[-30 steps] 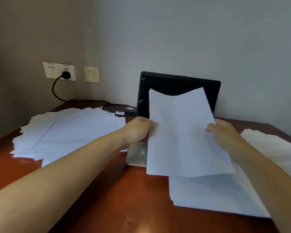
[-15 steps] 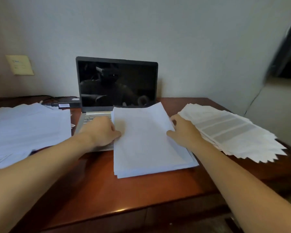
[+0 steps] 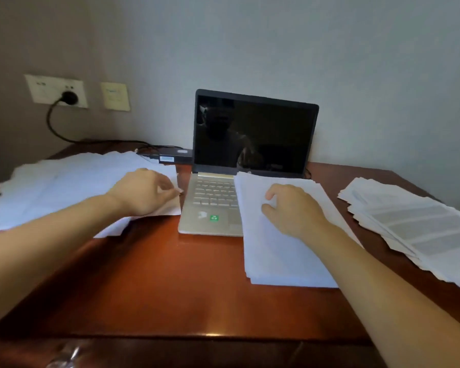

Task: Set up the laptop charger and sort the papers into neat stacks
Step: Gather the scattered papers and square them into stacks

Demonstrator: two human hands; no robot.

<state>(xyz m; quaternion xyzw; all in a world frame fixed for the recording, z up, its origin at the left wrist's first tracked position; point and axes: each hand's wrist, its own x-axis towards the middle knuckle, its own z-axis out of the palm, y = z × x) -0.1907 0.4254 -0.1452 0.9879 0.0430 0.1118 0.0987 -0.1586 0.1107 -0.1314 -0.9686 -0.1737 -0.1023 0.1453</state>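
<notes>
- While both bare forearms reach in over the reddish-brown wooden desk (image 3: 170, 282), count three paper piles on it.
- Pile one, far left: a loose, ragged heap of white sheets (image 3: 64, 187), edges splayed every way.
- Pile two, right of centre: a squared-up stack of plain white paper (image 3: 282, 256), its far left corner lying over the right side of the keyboard.
- Pile three, far right: a fanned spread of printed pages with grey blocks (image 3: 414, 227), well apart from the stack.
- One open laptop with a pale gold base and a dark black screen (image 3: 250, 144) stands at the back, between heap and stack.
- One black rectangular charger brick (image 3: 174, 155) lies just left of the screen, behind the heap.
- One thin black cable (image 3: 53, 126) climbs to a round black plug (image 3: 69, 96) seated in the white wall socket plate (image 3: 55, 90); whether the laptop end is connected, I cannot tell.
- Two wall plates in all: a cream one (image 3: 115, 96) sits just beside the socket.
- Left hand (image 3: 144, 192): fingers curled, thumb and fingertips pinching the corner of the top sheet (image 3: 168, 211) at the heap's right edge.
- Right hand (image 3: 292, 211): fingers relaxed and slightly bent, tips resting on the stack, gripping nothing.
</notes>
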